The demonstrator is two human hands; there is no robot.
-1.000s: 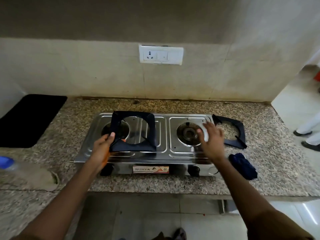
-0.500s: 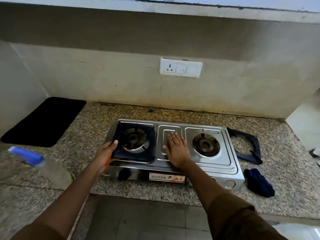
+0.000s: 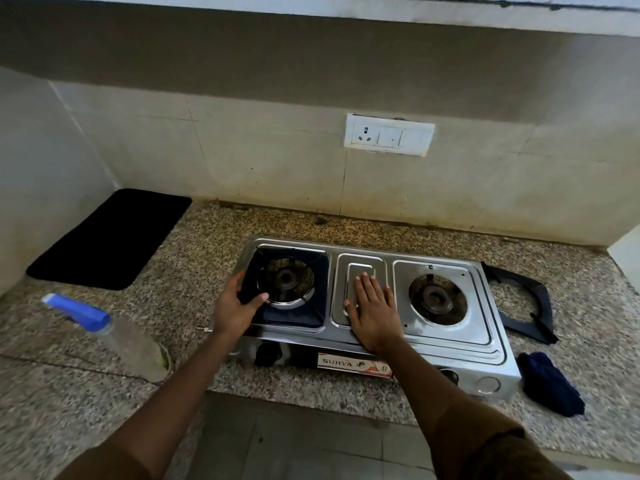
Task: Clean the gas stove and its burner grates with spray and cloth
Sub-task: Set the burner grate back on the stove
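The left grate (image 3: 289,292) is back down over its burner now — left hand (image 3: 235,308) still gripping its corner, right hand (image 3: 372,315) flat on the stove (image 3: 450,336); the other grate (image 3: 523,306) waits beside it.

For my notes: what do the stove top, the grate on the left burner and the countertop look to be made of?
Stove top: polished metal, likely stainless steel; it shines and mirrors the light. Grate on the left burner: dark matte metal, perhaps enamelled or cast iron; no gloss. Countertop: speckled stone, granite by the look of its mixed grains.
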